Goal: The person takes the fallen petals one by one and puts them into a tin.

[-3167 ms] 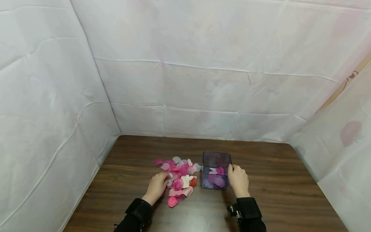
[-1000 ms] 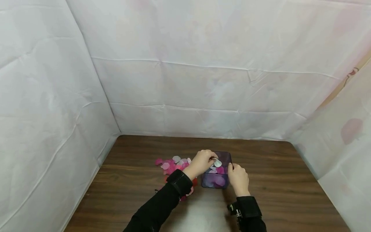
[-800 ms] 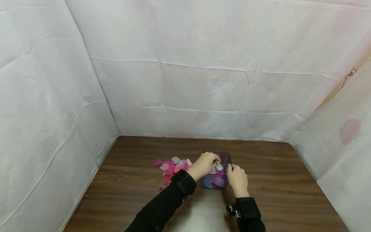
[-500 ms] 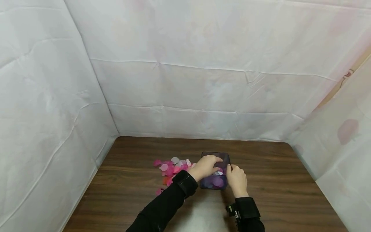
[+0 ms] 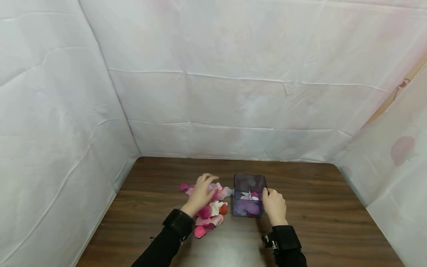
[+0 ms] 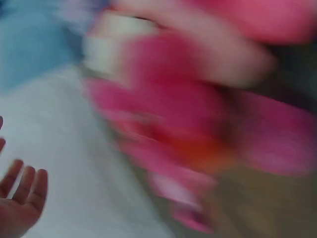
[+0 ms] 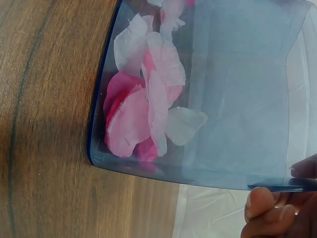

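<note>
Left hand (image 5: 201, 193) hovering wide-fingered over petals (image 5: 205, 212) | right hand (image 5: 274, 205) pinching box (image 5: 245, 180) at 3 o'clock, likely steadying it

A dark brown wood-grain counter (image 5: 320, 211) fills the lower part of the head view, its far corners rounded and a pale sheen (image 5: 223, 250) near the bottom middle. White, creased cloth rises around it: a left panel (image 5: 50, 129) along the left edge, a back panel (image 5: 233, 100) across the upper middle, and a right panel (image 5: 390, 181) at the right edge. The back panel carries long horizontal folds and faint pinkish tints. A round, faded pink print (image 5: 402, 151) marks the right panel. Above it, a beige strip (image 5: 383, 107) slants between cloths, bearing a small dark-red squiggle (image 5: 403, 83).
</note>
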### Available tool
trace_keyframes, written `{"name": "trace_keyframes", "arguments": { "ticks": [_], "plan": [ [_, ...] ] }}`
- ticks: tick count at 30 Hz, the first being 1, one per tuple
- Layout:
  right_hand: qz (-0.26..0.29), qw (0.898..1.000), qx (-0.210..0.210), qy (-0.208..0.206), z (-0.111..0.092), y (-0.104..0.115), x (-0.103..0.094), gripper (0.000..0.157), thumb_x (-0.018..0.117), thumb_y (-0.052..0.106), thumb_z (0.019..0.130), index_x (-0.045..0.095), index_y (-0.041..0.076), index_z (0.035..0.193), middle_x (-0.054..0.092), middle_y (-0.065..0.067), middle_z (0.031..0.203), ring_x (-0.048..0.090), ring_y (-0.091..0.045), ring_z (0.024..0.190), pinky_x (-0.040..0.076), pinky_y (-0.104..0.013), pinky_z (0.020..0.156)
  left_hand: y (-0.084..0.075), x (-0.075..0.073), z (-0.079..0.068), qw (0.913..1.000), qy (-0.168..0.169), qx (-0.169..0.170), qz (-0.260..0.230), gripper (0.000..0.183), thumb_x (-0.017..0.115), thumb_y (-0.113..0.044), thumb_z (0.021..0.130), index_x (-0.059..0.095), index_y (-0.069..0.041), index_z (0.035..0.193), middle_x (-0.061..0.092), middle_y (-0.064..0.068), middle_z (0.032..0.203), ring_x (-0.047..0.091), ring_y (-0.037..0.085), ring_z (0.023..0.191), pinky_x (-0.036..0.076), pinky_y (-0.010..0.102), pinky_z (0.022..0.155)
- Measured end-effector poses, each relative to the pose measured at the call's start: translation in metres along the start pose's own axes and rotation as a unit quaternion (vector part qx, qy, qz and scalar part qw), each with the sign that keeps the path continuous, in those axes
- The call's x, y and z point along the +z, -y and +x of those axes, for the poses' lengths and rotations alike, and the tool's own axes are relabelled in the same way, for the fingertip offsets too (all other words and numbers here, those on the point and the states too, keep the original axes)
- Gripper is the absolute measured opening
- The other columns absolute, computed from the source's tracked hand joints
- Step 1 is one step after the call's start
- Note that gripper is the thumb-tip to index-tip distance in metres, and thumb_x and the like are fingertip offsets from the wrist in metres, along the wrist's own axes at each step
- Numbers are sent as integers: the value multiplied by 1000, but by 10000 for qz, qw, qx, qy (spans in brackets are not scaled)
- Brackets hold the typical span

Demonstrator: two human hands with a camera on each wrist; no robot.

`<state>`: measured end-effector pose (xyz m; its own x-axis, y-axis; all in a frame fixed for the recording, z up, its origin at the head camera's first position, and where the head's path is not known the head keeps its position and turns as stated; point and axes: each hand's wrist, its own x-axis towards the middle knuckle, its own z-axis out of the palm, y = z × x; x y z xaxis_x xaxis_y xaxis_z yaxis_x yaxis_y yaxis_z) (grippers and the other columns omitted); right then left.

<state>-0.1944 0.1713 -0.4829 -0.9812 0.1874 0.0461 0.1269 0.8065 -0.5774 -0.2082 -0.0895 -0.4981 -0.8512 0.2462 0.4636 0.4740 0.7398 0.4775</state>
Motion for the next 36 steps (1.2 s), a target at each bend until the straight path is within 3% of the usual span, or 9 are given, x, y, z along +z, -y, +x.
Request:
{"name": "trace_keyframes", "arguments": {
  "ticks": [4, 7, 10, 14, 19, 24, 30, 36],
  "plan": [
    [-28, 10000, 36, -61, 2, -3, -4, 42, 37, 26, 97, 65, -4, 108, 63, -31, 109, 59, -52, 93, 47, -58, 69, 36, 8, -38, 9956, 191, -146, 902, 13, 70, -11, 81, 70, -10, 94, 61, 3, 90, 58, 20, 86, 49, 36, 76],
    [-51, 10000, 42, -58, 2, -5, -6, 43, 37, 26, 97, 65, -4, 108, 62, -31, 109, 59, -52, 92, 47, -58, 68, 50, 14, -60, 9912, 552, -243, 1179, 19, 70, -17, 84, 70, -12, 102, 62, 3, 95, 58, 20, 91, 50, 37, 80],
    [-55, 10000, 46, -18, 2, -5, -6, 44, 36, 27, 98, 64, -4, 109, 62, -31, 109, 59, -52, 92, 47, -57, 67, 57, 17, -73, 9892, 788, -216, 1220, 26, 70, -21, 84, 68, -12, 108, 62, 5, 103, 58, 23, 96, 51, 41, 82],
    [-46, 10000, 51, 36, 0, -4, -3, 44, 36, 27, 98, 64, -5, 109, 63, -31, 109, 60, -51, 92, 47, -57, 68, 62, 17, -80, 9878, 709, -86, 1386, 15, 73, -18, 80, 71, -13, 94, 63, 1, 90, 59, 19, 85, 51, 35, 73],
    [-21, 10000, 37, 60, 0, -2, 1, 44, 36, 28, 98, 64, -5, 108, 63, -30, 108, 60, -50, 91, 47, -57, 68, 66, 16, -81, 9867, 402, 37, 1574, 8, 76, -11, 76, 69, -15, 76, 61, -3, 76, 60, 15, 72, 49, 28, 62],
    [-24, 10000, 76, 56, 0, -2, 3, 44, 36, 28, 98, 64, -4, 109, 63, -30, 109, 60, -50, 93, 47, -57, 69, 66, 14, -78, 9887, 201, 138, 1482, 12, 71, -4, 78, 68, -16, 75, 64, -3, 75, 63, 15, 70, 49, 27, 59],
    [-23, 9999, 52, 129, 0, -1, 3, 44, 36, 27, 98, 64, -5, 111, 63, -30, 110, 60, -50, 93, 48, -56, 68, 59, 3, -64, 9928, -1, -277, 1168, 10, 74, -6, 76, 71, -13, 82, 69, 0, 77, 64, 14, 72, 52, 30, 64],
    [-40, 10000, 55, 55, 0, -1, 2, 45, 36, 28, 98, 64, -5, 111, 62, -31, 110, 60, -51, 93, 47, -57, 69, 41, -16, -36, 9964, -205, -643, 518, 21, 70, -2, 78, 71, -9, 98, 69, 1, 83, 61, 9, 70, 53, 25, 63]
  ]
}}
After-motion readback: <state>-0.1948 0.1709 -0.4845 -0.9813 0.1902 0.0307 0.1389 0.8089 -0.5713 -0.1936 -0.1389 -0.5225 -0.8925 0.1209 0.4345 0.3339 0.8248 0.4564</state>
